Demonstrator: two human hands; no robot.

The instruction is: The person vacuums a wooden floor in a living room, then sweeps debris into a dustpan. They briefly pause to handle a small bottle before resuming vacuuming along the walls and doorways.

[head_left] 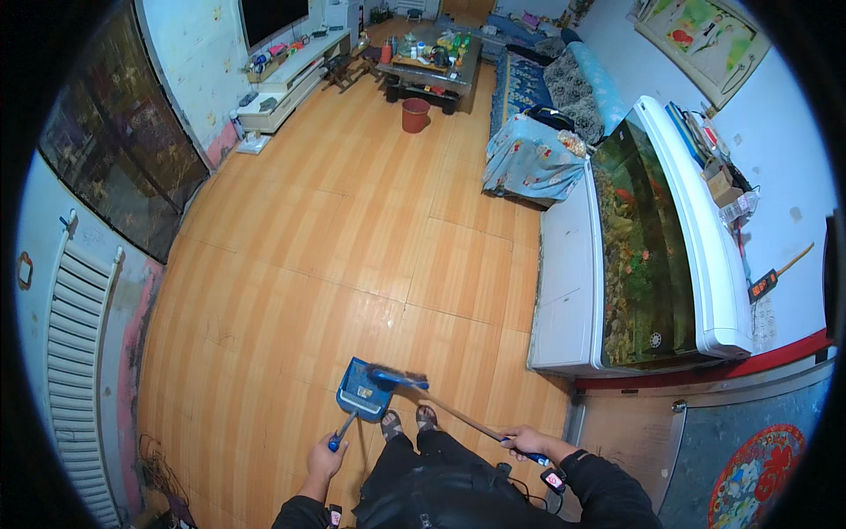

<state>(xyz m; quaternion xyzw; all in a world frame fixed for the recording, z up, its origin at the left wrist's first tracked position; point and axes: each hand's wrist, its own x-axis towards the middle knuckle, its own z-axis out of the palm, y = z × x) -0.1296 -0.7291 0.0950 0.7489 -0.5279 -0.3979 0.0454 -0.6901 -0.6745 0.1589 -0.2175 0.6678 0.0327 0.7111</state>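
Note:
My left hand [325, 456] grips the upper end of a long-handled blue dustpan [357, 387], whose pan rests on the wood-patterned floor just ahead of my feet. A pale comb-like strip runs across the pan near its handle side, with a small light scrap close by. My right hand [527, 442] is closed around the handle of a broom [462, 416]. The broom's blue head [400, 379] with dark bristles lies across the right side of the dustpan's opening, hiding part of it.
A white-cased fish tank [648, 264] stands at the right, a door [740, 449] nearer me. On the left wall hangs a radiator [79, 330]. Farther off are a red-brown bucket [415, 116], a laden coffee table [436, 63], a sofa [519, 79] and a low TV cabinet [291, 92].

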